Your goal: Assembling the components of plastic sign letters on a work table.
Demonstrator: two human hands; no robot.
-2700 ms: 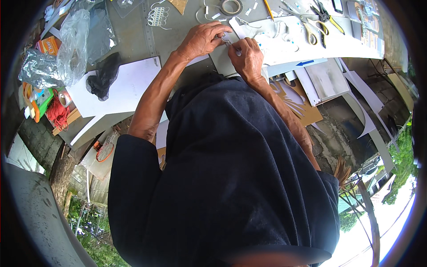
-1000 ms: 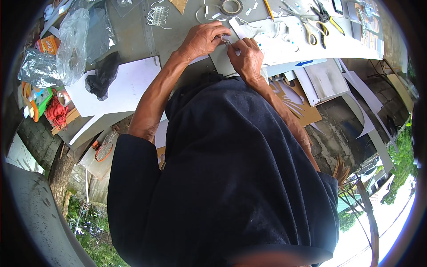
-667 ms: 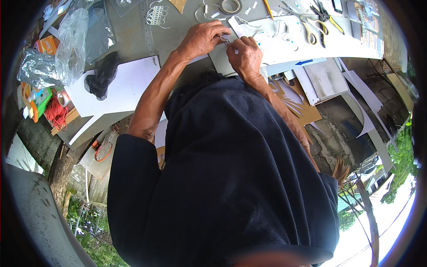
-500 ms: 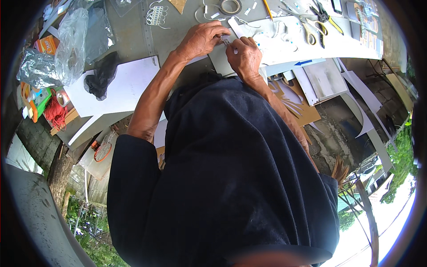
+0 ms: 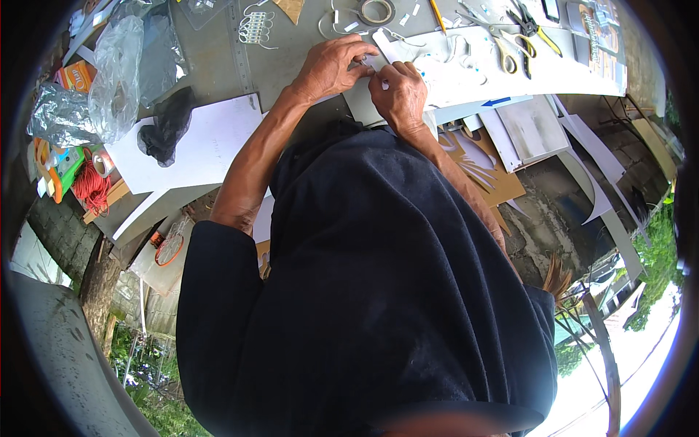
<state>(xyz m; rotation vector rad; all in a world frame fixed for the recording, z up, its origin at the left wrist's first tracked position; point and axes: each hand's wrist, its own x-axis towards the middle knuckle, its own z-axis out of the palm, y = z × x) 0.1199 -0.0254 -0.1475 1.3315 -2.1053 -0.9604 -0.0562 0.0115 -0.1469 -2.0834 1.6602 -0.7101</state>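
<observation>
My left hand is closed, thumb and forefinger pinching a small white piece that is mostly hidden by the fingers. Just to its right, my right hand has its fingers curled tight, and a bit of white shows at the fingertips; I cannot make out what it is. Both hands are close together at the near left end of a long white panel. Thin white wires and small pieces lie on that panel, beside my right hand. Farther off to the left is a bundle of white light modules joined by wires.
Scissors, pliers, a pencil and a tape roll lie across the far side. At left are clear plastic bags, a black cloth on a white sheet, and red cord. Cut boards lean at right.
My left fingers have drawn nearer to my right hand, and the small white piece is more covered than before. The right hand has barely moved.
</observation>
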